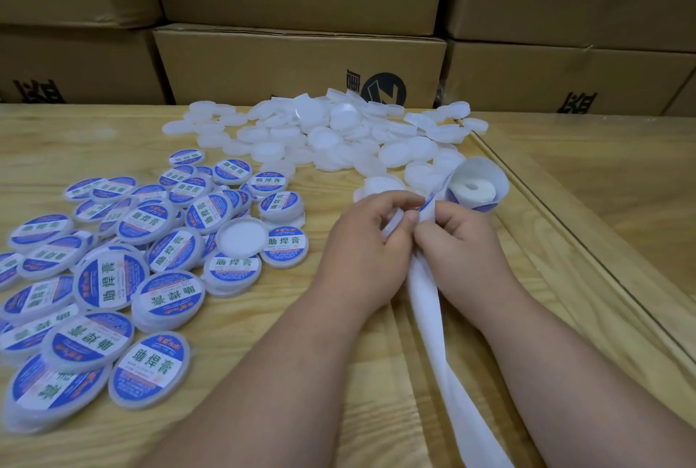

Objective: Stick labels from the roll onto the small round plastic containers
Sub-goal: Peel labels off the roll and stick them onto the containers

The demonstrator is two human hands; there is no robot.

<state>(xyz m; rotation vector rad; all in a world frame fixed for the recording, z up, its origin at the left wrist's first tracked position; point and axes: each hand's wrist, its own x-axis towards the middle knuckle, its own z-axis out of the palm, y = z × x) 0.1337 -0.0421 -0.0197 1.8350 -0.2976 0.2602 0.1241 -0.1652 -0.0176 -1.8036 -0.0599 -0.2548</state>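
I see the label strip [429,320] running lengthwise from the table's [263,335] near edge away to the roll [475,186]. My left hand [371,241] and right hand [457,239] pinch it, fingers curled, beside unlabelled containers [331,132].

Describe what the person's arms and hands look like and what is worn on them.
Both forearms are bare, with no sleeves in view. The left hand and right hand wear no gloves. No rings, watch or bracelet show. The fingers have short, unpainted nails.
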